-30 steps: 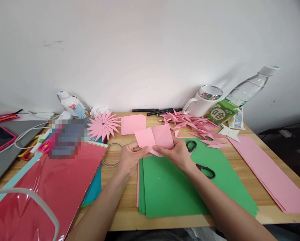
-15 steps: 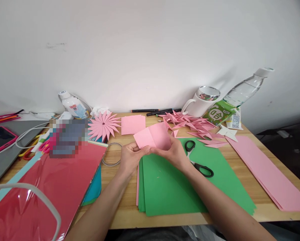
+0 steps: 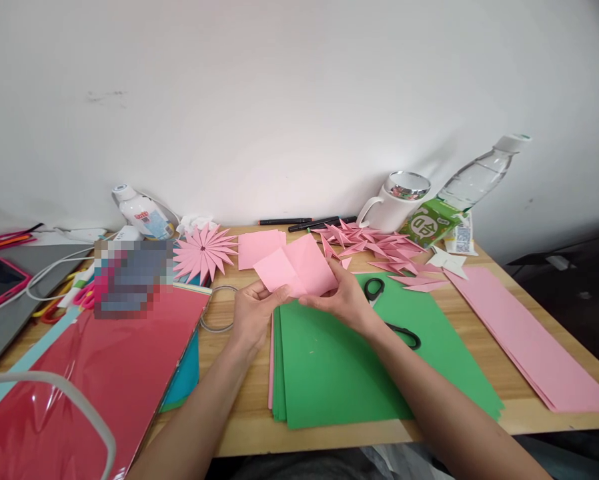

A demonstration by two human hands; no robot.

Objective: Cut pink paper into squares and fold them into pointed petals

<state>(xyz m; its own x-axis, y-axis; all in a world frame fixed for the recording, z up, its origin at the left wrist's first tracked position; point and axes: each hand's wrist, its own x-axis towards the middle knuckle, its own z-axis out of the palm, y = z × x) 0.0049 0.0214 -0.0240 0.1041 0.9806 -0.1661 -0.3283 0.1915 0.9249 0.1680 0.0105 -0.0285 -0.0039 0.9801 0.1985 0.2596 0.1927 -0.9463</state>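
A creased square of pink paper (image 3: 304, 267) is held up between both hands, just above the back edge of the green paper stack (image 3: 344, 373). My left hand (image 3: 257, 310) pinches its lower left corner, thumb on top. On the other side, my right hand (image 3: 342, 300) grips the right edge, with the thumb near the bottom corner. Behind the held sheet lies a small stack of pink squares (image 3: 262, 248). Black-handled scissors (image 3: 404, 335) rest on the green paper, partly hidden by my right forearm.
At the back left sits a pink folded paper wheel (image 3: 203, 249). Pink folded pieces (image 3: 374, 247) are heaped at the back right, before a white mug (image 3: 394, 203) and a leaning bottle (image 3: 479, 177). Pink strips (image 3: 524, 340) lie right; a red sheet pack (image 3: 114, 360) lies left.
The pink square has been opened out flatter, so more of its creased face shows. My right hand has shifted slightly along its edge. The whole view has moved a little.
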